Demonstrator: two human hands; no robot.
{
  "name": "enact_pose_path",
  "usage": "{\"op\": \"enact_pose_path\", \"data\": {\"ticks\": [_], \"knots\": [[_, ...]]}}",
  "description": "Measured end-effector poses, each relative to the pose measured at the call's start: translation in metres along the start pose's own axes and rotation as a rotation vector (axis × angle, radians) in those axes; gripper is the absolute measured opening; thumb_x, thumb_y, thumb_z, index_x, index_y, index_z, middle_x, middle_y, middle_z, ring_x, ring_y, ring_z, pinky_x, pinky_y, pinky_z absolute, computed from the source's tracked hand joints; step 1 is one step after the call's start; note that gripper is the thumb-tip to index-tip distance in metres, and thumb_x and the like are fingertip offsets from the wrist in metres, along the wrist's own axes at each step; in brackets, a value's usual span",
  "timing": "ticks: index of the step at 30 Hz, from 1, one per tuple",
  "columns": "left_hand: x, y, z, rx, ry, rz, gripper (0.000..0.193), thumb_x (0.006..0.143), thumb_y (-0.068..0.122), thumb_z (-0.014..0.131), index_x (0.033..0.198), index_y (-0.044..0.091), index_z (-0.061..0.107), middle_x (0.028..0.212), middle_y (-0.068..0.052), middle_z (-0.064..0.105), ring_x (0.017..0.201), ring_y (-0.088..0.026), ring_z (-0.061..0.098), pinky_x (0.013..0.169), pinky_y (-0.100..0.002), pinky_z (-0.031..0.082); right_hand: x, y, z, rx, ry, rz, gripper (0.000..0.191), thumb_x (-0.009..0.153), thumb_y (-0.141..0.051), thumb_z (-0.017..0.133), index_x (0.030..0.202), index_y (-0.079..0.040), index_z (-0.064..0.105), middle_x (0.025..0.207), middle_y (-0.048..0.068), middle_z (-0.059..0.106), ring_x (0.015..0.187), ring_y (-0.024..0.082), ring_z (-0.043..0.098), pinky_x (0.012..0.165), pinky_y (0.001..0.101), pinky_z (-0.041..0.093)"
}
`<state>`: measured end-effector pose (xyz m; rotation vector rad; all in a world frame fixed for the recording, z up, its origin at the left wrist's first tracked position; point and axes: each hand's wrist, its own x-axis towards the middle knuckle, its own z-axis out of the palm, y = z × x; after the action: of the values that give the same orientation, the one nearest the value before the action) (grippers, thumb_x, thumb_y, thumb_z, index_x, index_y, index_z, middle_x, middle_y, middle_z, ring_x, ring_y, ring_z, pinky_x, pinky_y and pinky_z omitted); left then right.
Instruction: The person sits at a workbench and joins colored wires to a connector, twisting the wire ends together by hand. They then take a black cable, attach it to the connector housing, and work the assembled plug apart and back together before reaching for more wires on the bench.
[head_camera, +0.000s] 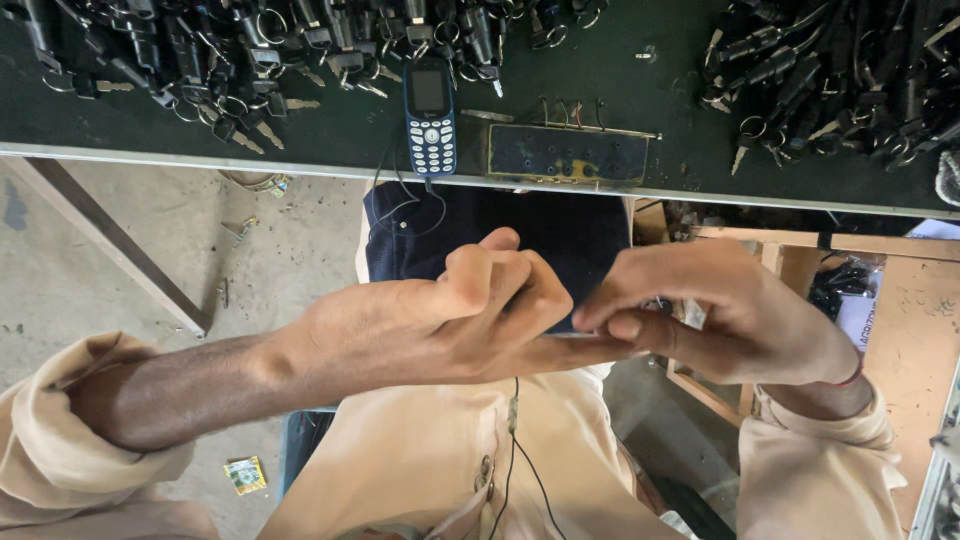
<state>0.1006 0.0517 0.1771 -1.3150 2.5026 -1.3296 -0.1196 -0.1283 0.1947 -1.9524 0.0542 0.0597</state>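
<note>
My left hand is curled into a fist in the middle of the view, over my lap. My right hand meets it from the right, fingertips pinched together against the left fingers. Between them both hands grip a small thin part, of which only a pale edge shows; the fingers hide the rest. Both hands are below the table edge, apart from everything on the table.
On the dark green tabletop lie a blue keypad phone, a black metal box with wires, and heaps of keys and black lock parts at left and right. A thin black cable hangs down. A wooden frame stands at right.
</note>
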Motion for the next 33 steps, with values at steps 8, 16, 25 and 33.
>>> {"op": "enact_pose_path", "data": {"ticks": [8, 16, 25, 33], "knots": [[-0.003, 0.002, 0.0, -0.006, -0.008, -0.005, 0.065, 0.108, 0.013, 0.05, 0.166, 0.033, 0.027, 0.088, 0.005, 0.037, 0.079, -0.011, 0.046, 0.092, -0.042, 0.027, -0.001, -0.001, -0.002, -0.038, -0.067, -0.08, 0.03, 0.082, 0.012, 0.063, 0.106, -0.006, 0.07, 0.096, 0.003, 0.074, 0.078, 0.013, 0.077, 0.059, 0.0246, 0.059], [-0.001, 0.003, -0.004, -0.008, -0.016, 0.002, 0.067, 0.107, 0.016, 0.042, 0.168, 0.036, 0.024, 0.086, 0.006, 0.034, 0.075, -0.008, 0.043, 0.094, -0.044, 0.028, -0.006, 0.003, 0.005, 0.014, 0.027, -0.144, 0.038, 0.084, 0.015, 0.063, 0.113, -0.008, 0.054, 0.112, 0.01, 0.07, 0.098, 0.019, 0.073, 0.076, 0.0278, 0.062], [0.0, 0.001, -0.004, -0.022, -0.005, 0.024, 0.079, 0.097, 0.004, 0.064, 0.163, 0.037, 0.034, 0.083, 0.006, 0.037, 0.083, -0.009, 0.045, 0.083, -0.037, 0.026, 0.009, 0.004, -0.002, 0.093, -0.114, -0.198, 0.044, 0.089, 0.007, 0.074, 0.119, -0.009, 0.046, 0.107, 0.007, 0.068, 0.102, 0.02, 0.075, 0.079, 0.0288, 0.06], [0.004, 0.007, -0.004, -0.039, -0.025, 0.061, 0.072, 0.093, 0.004, 0.06, 0.156, 0.034, 0.041, 0.086, 0.007, 0.037, 0.08, -0.01, 0.041, 0.084, -0.033, 0.026, 0.026, -0.013, -0.01, -0.164, -0.321, -0.011, 0.047, 0.082, -0.006, 0.08, 0.116, -0.007, 0.048, 0.1, 0.006, 0.063, 0.085, 0.018, 0.071, 0.068, 0.0289, 0.057]]}}
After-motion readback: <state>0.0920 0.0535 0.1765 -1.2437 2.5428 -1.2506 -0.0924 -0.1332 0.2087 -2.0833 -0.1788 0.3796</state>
